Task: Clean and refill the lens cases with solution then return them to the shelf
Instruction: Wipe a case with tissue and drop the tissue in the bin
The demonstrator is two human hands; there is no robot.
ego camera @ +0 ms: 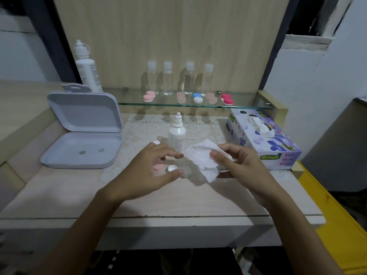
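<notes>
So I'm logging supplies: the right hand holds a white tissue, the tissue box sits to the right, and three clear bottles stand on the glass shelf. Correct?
Nearly. The head view shows four clear bottles on the glass shelf, not three. The right hand does hold the white tissue, and the tissue box sits to the right.

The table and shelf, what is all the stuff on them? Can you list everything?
Clear small bottles: four, white caps, back of glass shelf.
Lens cases on shelf: five; pink, two pale peach, blue and white, red.
Big solution bottle: one, white, shelf's left end.
Small solution bottle: one, white, uncapped, standing on table.
Grey box: one, open, left.
Tissue box: one, purple, right.
Pink lens case: one, opened, under left hand.
White cap: one, by left thumb.
Tissue: one, white, in right hand.
Left hand: hovering, fingers spread.
Right hand: pinching the tissue.
</notes>
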